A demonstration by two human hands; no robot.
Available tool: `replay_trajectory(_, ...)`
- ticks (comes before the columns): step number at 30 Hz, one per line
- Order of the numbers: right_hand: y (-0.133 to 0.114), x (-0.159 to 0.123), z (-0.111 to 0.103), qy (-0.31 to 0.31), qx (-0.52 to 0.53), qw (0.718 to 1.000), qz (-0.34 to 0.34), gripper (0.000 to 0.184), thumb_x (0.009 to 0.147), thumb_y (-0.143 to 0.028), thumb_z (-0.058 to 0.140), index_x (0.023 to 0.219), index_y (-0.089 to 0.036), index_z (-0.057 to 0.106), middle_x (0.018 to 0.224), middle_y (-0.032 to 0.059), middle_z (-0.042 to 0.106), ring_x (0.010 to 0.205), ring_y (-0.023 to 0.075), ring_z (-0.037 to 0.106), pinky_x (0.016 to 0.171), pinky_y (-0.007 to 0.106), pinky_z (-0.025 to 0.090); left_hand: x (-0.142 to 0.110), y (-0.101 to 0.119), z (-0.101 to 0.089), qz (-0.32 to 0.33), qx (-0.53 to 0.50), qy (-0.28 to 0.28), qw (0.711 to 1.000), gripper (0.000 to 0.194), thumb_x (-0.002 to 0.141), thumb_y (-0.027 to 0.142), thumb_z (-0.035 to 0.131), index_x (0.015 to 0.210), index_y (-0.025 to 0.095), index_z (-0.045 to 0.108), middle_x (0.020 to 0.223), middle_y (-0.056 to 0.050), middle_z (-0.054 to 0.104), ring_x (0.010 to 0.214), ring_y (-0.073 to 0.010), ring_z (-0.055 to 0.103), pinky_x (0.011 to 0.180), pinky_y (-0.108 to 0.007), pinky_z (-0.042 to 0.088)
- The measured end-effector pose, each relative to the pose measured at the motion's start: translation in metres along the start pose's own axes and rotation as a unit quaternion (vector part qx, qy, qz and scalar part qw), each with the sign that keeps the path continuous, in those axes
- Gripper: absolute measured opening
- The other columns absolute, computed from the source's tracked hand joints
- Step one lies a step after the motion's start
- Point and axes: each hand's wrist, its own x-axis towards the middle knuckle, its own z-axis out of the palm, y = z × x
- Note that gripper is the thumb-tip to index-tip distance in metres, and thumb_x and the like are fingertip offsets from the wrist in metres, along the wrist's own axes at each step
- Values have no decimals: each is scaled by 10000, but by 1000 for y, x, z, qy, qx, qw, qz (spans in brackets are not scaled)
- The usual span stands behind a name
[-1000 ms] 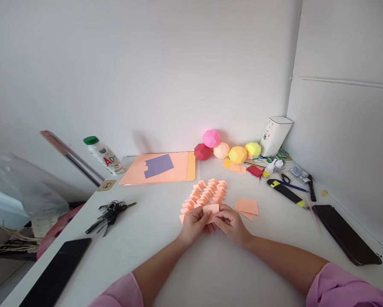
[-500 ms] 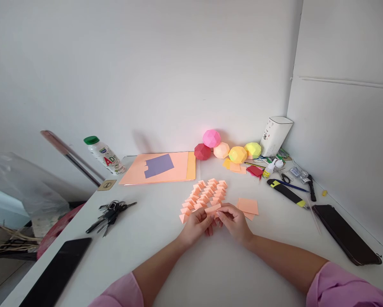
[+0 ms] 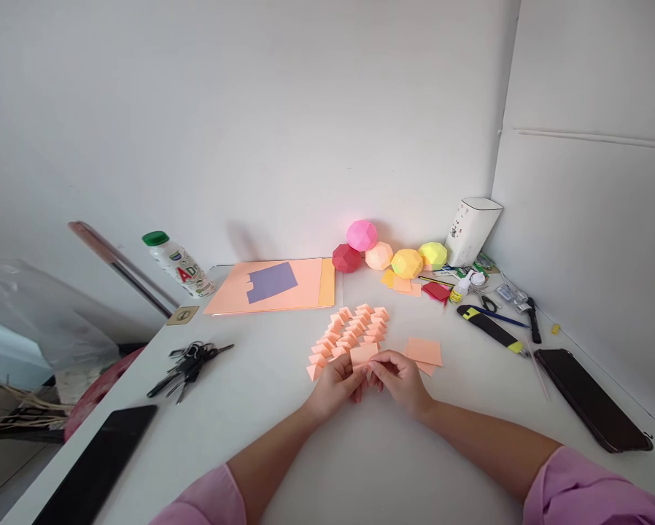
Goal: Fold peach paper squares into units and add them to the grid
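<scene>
Left hand [image 3: 330, 386] and right hand [image 3: 404, 383]: close together, thumbs and fingers pinching one paper [image 3: 363, 355] between them, just on the near side of the folded pieces [image 3: 354, 326].
Risk: an uneven pinch could bend the paper askew; a forward slip could knock the nearest pieces out of row.
Paper: small, peach, straight upper edge, lower part hidden.
Beyond: folded pieces, peach, in slanting rows on the surface [image 3: 267, 350]; beside the right hand, loose squares [image 3: 427, 351], overlapping, flat.
</scene>
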Motion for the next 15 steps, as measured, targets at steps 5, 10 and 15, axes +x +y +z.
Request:
replay_trajectory(5, 2, 1, 0, 2, 3, 1000, 13, 227, 800, -390, 601, 777, -164, 603, 593, 3, 592, 537, 135, 586, 456, 244, 476, 1, -3, -1, 5, 1, -6, 1000, 316, 764, 464, 602, 701, 190, 458, 568, 33, 591, 402, -92, 504, 426, -223, 375)
replay_trajectory(10, 4, 0, -1, 0, -3, 1000, 19, 236, 808, -402, 586, 786, -167, 579, 591, 1, 590, 544, 140, 591, 460, 253, 477, 2, -4, -1, 12, -7, -7, 1000, 321, 760, 463, 609, 695, 188, 458, 565, 30, 593, 394, -91, 501, 413, -220, 372)
replay_trajectory(15, 3, 1, 0, 10, 17, 999, 37, 271, 784, -418, 612, 860, -186, 496, 620, -24, 563, 542, 130, 573, 458, 247, 464, 1, 0, -2, 17, -16, -7, 1000, 308, 768, 453, 606, 707, 173, 492, 571, 19, 598, 391, -86, 497, 409, -218, 369)
